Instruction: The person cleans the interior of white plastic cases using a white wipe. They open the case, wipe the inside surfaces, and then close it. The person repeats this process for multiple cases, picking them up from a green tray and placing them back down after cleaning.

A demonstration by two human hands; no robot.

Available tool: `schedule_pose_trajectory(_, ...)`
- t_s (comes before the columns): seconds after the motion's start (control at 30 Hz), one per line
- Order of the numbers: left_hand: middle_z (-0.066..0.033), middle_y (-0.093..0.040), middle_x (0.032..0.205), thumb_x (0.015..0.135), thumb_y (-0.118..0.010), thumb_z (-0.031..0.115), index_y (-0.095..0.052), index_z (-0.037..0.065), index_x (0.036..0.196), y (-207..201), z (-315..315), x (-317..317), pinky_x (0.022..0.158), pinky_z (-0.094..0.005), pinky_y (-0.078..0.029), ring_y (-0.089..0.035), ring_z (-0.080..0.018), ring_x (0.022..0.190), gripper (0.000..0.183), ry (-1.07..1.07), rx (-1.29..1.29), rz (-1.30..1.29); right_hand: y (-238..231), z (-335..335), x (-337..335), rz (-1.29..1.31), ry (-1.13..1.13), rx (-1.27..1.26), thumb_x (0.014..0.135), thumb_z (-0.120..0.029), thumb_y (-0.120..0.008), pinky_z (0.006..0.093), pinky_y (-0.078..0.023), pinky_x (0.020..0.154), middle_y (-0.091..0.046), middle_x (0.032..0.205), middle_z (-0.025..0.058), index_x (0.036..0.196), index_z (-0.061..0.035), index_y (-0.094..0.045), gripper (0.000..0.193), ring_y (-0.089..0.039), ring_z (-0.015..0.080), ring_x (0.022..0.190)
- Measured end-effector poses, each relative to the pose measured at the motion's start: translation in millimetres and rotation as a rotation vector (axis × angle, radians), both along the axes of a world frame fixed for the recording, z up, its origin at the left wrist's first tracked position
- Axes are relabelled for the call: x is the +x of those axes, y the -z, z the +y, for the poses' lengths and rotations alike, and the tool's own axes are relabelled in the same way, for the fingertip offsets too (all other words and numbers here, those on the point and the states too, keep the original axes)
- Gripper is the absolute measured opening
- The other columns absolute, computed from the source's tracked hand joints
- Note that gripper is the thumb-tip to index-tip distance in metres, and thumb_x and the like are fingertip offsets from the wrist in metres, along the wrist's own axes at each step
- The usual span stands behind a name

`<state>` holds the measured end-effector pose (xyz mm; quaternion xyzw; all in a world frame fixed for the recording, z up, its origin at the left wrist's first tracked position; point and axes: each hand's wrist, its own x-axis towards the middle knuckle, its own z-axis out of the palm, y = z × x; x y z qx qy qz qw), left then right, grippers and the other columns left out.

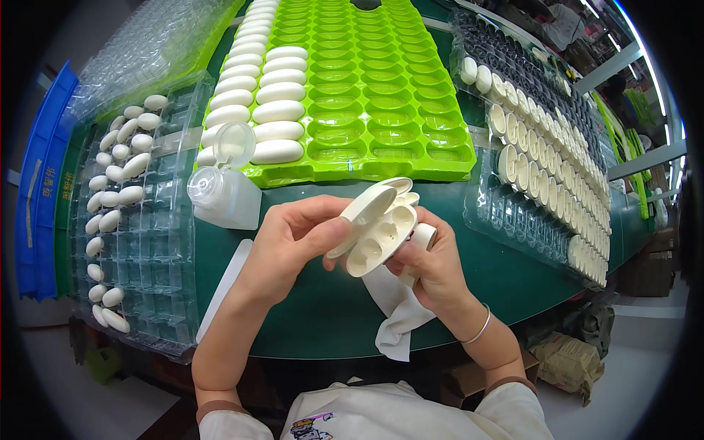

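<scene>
Above the near edge of the green desk [323, 323], your two hands meet on a white oval case [381, 231] held open like a clamshell. Your left hand [290, 249] pinches the raised lid between thumb and fingertips; your right hand [433, 268] cups the base from below, its fingers closed around the shell and, by the look of it, around the white cloth [396, 308] that trails from the palm down to the desk. The recessed inner face of the base is turned toward you, so the step in hand reads as inspection or wiping of the interior. The next move likely calls for a steady hold on the lid while the cloth reaches each recess, without straining the hinge. Just beyond your left hand stands a clear squeeze bottle [220, 194] with its flip cap open. Behind it, the green moulded tray [381, 95] carries closed white cases in its left columns. A clear blister tray [139, 220] lies along the left edge, another tray of open cases [543, 147] along the right.
</scene>
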<state>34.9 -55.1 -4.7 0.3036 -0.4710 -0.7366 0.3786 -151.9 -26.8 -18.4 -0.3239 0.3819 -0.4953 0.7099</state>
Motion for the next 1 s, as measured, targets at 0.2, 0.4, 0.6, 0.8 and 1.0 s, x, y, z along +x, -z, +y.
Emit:
schedule_pose_trajectory(0.2,-0.0111,-0.055,0.104,0.083,-0.044,0.053,-0.042,-0.006,0.116,6.4,3.7,-5.0,0.081,-0.0266,-0.042,-0.054,-0.0146,0.094,0.068,-0.061,-0.109,-0.025,2.2,-0.1,2.3,-0.116,-0.028,0.071,0.072,-0.009,-0.065,0.0216,-0.043,0.051,-0.057,0.076,0.0043,0.093,-0.0023,-0.054,0.025,-0.053,0.0100,0.059)
schedule_pose_trajectory(0.4,-0.0061,-0.057,0.089,0.088,-0.045,0.039,-0.049,-0.003,0.112,9.5,3.3,-6.5,0.076,-0.0234,-0.042,-0.053,-0.0098,0.083,0.049,-0.114,-0.143,0.121,0.8,-0.1,2.6,-0.139,-0.036,0.094,0.072,-0.015,-0.067,0.0206,-0.042,0.052,-0.056,0.078,0.0035,0.098,-0.0025,-0.052,0.032,-0.052,0.0087,0.059)
schedule_pose_trajectory(0.6,-0.0041,-0.056,0.078,0.090,-0.042,0.031,-0.051,-0.004,0.108,13.4,2.5,-5.3,0.070,-0.0218,-0.041,-0.052,-0.0090,0.072,0.040,-0.230,-0.335,0.028,-0.5,0.2,2.5,-0.166,-0.056,0.087,0.072,-0.018,-0.067,0.0202,-0.042,0.051,-0.056,0.078,0.0037,0.098,-0.0026,-0.052,0.034,-0.051,0.0077,0.058)
schedule_pose_trajectory(0.8,-0.0065,-0.059,0.073,0.084,-0.053,0.013,-0.059,0.000,0.088,7.2,4.9,-9.8,0.061,-0.0230,-0.042,-0.053,-0.0103,0.066,0.015,-0.313,-0.338,-0.564,3.6,0.7,-1.3,-0.196,-0.020,0.059,0.072,-0.017,-0.067,0.0204,-0.042,0.051,-0.056,0.076,0.0039,0.098,-0.0027,-0.051,0.034,-0.051,0.0085,0.058)
schedule_pose_trajectory(1.0,-0.0077,-0.052,0.091,0.064,-0.068,0.015,-0.055,0.006,0.084,34.2,22.8,-35.8,0.071,-0.0358,-0.039,-0.049,-0.0250,0.086,0.025,0.001,-1.080,-0.753,1.2,-0.3,0.3,-0.243,0.076,-0.013,0.071,-0.011,-0.068,0.0209,-0.042,0.052,-0.054,0.078,0.0041,0.098,-0.0041,-0.049,0.034,-0.051,0.0089,0.061)
